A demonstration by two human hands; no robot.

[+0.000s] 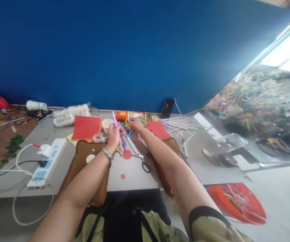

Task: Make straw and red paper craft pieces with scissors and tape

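Observation:
My left hand (113,135), with a bangle at the wrist, is closed round a few slim purple sticks (122,140), which may be straws or pipe cleaners. One pale purple end pokes up above the fingers. Just right of it, my right hand (135,123) reaches down into a pile of colourful thin sticks (148,117). Its fingertips are drawn together, and what they grip cannot be made out. A white paper cup (107,125) stands beside my left hand. Nearer me lie scissors (145,164), partly open, with their tips at a red paper disc (127,154).
Red paper sheets (86,127), a tape roll (98,138), wrapped cups (70,114) and a power strip (47,163) are on the left. To the right are white sticks (178,125), a marker (184,148), a propped phone (168,107) and a clear jar (232,143). A blue panel (124,53) rises behind.

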